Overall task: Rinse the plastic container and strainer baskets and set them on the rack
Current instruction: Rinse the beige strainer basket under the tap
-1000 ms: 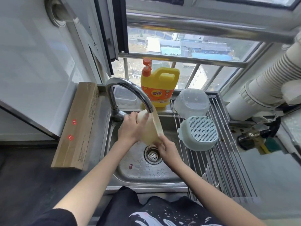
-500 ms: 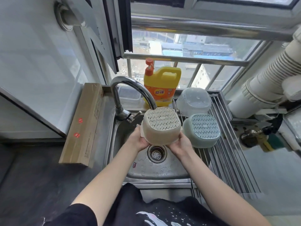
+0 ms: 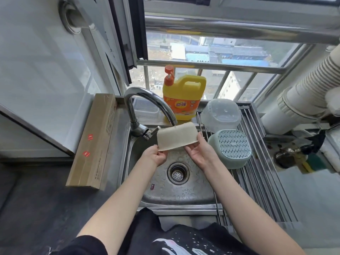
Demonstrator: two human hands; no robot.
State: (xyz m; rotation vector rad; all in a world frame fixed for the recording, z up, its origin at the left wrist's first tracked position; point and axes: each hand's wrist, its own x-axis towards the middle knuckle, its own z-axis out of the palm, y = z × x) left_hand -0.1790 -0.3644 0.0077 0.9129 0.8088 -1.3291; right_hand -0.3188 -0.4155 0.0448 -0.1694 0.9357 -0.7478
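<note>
Sink (image 3: 132,144) below: left hand (image 3: 156,157) and right hand (image 3: 200,153) pinch beige basket (image 3: 176,138) rim, upside down under tap (image 3: 147,102) to drain; rack (image 3: 261,173) right of grip.

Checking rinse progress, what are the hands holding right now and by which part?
Both hands hold the beige strainer basket by its flared rim: left hand at the left corner, right hand at the right end.
</note>
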